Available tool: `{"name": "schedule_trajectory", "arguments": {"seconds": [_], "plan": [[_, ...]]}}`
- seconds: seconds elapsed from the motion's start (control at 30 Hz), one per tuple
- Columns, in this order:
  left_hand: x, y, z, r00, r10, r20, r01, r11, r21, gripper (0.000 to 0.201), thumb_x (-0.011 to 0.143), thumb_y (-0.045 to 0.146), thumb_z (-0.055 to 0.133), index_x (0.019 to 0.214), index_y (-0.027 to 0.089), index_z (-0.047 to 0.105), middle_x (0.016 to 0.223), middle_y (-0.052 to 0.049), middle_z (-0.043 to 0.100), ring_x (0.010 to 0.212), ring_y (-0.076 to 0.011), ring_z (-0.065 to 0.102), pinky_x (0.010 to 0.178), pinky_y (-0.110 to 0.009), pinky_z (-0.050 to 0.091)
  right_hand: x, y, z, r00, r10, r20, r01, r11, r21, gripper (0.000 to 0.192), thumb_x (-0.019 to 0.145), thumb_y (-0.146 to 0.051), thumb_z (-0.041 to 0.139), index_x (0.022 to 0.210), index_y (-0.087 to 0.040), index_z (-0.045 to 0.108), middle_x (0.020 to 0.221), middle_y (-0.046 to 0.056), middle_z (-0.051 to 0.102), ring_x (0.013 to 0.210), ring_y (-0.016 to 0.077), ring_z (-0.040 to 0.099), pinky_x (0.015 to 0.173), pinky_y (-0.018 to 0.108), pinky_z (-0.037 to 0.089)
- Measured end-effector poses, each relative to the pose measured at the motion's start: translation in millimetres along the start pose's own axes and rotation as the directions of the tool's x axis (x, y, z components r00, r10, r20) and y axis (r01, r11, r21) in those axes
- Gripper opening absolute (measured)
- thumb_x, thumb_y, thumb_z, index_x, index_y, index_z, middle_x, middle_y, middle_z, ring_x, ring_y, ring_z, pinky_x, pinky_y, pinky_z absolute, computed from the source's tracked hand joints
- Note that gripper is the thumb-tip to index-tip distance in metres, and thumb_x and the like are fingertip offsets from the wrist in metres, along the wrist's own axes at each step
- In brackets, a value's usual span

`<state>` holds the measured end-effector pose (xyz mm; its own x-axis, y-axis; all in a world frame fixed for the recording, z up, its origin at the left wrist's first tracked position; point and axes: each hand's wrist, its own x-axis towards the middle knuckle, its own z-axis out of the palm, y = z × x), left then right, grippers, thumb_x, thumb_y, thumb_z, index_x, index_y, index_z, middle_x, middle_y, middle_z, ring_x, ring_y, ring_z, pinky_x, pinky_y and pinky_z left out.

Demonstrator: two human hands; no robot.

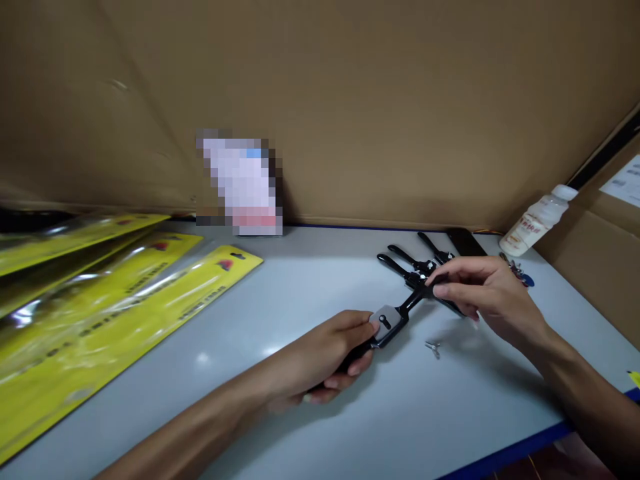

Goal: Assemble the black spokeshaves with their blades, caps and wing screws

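Observation:
My left hand [333, 350] is wrapped round one handle of a black spokeshave [413, 301], its thumb against the grey metal plate [386, 323] in the middle. The tool is tilted above the table, its far handle pointing up and to the right. At that far handle, my right hand [483, 290] pinches the end between thumb and index finger. A small silver wing screw [434, 348] lies on the table just below the tool. Several more black spokeshaves [407, 270] lie side by side behind the right hand, which partly covers them.
Yellow cards with clear plastic packaging [200, 303] are spread on the left of the table [310, 267]. A white-capped bottle [537, 223] stands at the back right, near keys [523, 275] and a dark flat object [467, 243]. A blurred-out item [250, 187] leans against the cardboard wall [360, 113].

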<state>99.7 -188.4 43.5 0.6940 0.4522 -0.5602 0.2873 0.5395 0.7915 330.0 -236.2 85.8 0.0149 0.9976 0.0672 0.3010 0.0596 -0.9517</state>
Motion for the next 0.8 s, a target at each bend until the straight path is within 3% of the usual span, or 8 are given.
{"name": "schedule_trajectory", "arguments": {"seconds": [0.1,0.2,0.4,0.5,0.67,0.8], "plan": [[-0.3,-0.5,-0.1,0.999,-0.032,0.008,0.032,0.998,0.049,0.027,0.090,0.046,0.056,0.077,0.024,0.046,0.054,0.008,0.043,0.038,-0.0062,0.018,0.031,-0.016,0.008,-1.9,-1.3,-0.5,0.978,0.097,0.186,-0.139,0.964,0.227,0.015,0.080,-0.027,0.069,0.092,-0.021,0.076,0.075,0.004,0.071,0.056,0.0132,0.059,0.042,0.023,0.039],[0.4,-1.4,-1.1,0.999,-0.047,-0.012,0.048,0.997,0.066,0.027,0.091,0.047,0.054,0.077,0.024,0.047,0.056,0.007,0.044,0.038,-0.0061,0.019,0.031,-0.016,0.008,0.2,0.5,0.4,0.940,0.093,0.328,-0.197,0.934,0.299,0.022,0.085,-0.037,0.065,0.092,-0.017,0.074,0.082,0.008,0.073,0.062,0.0155,0.065,0.042,0.022,0.044],[-0.1,-0.7,-0.1,0.999,-0.038,-0.008,0.038,0.998,0.052,0.025,0.091,0.045,0.055,0.078,0.025,0.049,0.054,0.008,0.043,0.037,-0.0063,0.018,0.031,-0.015,0.008,2.7,5.2,14.0,0.962,0.125,0.243,-0.139,0.989,0.040,0.024,0.080,-0.028,0.073,0.099,-0.020,0.060,0.068,-0.002,0.068,0.049,0.0091,0.056,0.041,0.018,0.039],[-0.6,0.4,1.8,1.000,-0.026,-0.018,0.027,0.998,0.050,0.028,0.092,0.046,0.054,0.075,0.024,0.049,0.053,0.007,0.043,0.037,-0.0065,0.020,0.031,-0.016,0.008,1.7,8.2,22.0,0.972,0.086,0.219,-0.073,0.995,-0.065,0.012,0.080,-0.026,0.070,0.084,-0.018,0.061,0.064,-0.002,0.063,0.051,0.0084,0.053,0.045,0.020,0.039],[0.3,-0.6,2.4,1.000,-0.008,-0.002,0.008,0.997,0.071,0.031,0.090,0.049,0.055,0.073,0.024,0.048,0.053,0.007,0.044,0.037,-0.0063,0.021,0.030,-0.016,0.009,0.8,10.7,26.9,0.988,-0.058,0.142,0.091,0.968,-0.234,0.008,0.082,-0.023,0.066,0.076,-0.019,0.066,0.072,-0.001,0.063,0.062,0.0117,0.056,0.059,0.026,0.044],[0.1,0.7,3.4,1.000,-0.010,-0.003,0.011,0.997,0.072,0.031,0.090,0.049,0.055,0.073,0.024,0.048,0.054,0.007,0.044,0.036,-0.0064,0.022,0.031,-0.016,0.009,2.0,10.3,23.6,0.988,-0.117,0.106,0.146,0.931,-0.334,0.007,0.084,-0.023,0.067,0.079,-0.020,0.071,0.082,0.002,0.069,0.073,0.0149,0.059,0.064,0.028,0.042]]}}
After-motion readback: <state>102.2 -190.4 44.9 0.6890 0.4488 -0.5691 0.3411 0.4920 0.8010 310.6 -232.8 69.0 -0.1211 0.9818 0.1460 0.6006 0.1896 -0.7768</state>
